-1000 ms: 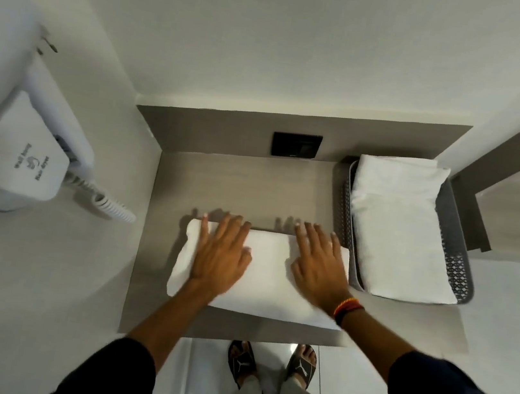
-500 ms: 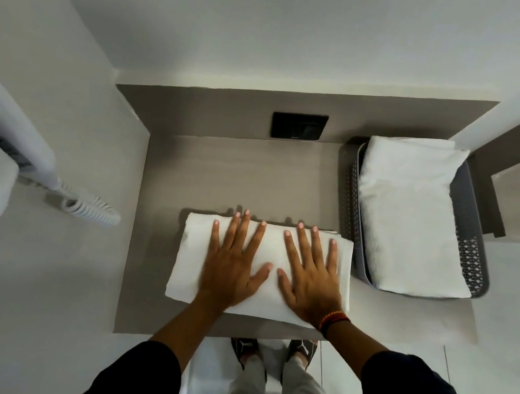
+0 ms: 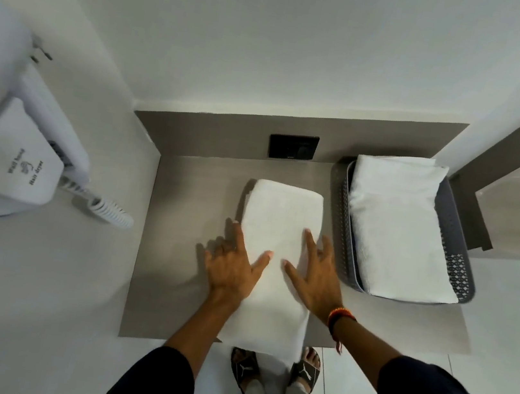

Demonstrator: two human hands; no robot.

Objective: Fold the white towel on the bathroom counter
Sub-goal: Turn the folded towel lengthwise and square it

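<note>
A folded white towel (image 3: pixel 281 227) lies on the grey-brown counter (image 3: pixel 189 206) as a long narrow rectangle, running from near the back to just over the front edge. My left hand (image 3: pixel 231 266) rests flat against the towel's left side, fingers spread, thumb on top of the cloth. My right hand (image 3: pixel 315 277) rests flat on the towel's right side, fingers spread, a red-orange band at the wrist. Neither hand grips the cloth.
A grey perforated basket (image 3: pixel 449 272) with another folded white towel (image 3: pixel 395 227) stands at the counter's right. A black socket plate (image 3: pixel 293 146) sits on the back panel. A white wall hair dryer (image 3: pixel 11 156) with a coiled cord (image 3: pixel 108 209) hangs at left. My sandalled feet (image 3: pixel 273 371) show below.
The towel lay crosswise with both palms pressing it; now it lies lengthwise, front to back, and my hands sit along its two long sides.
</note>
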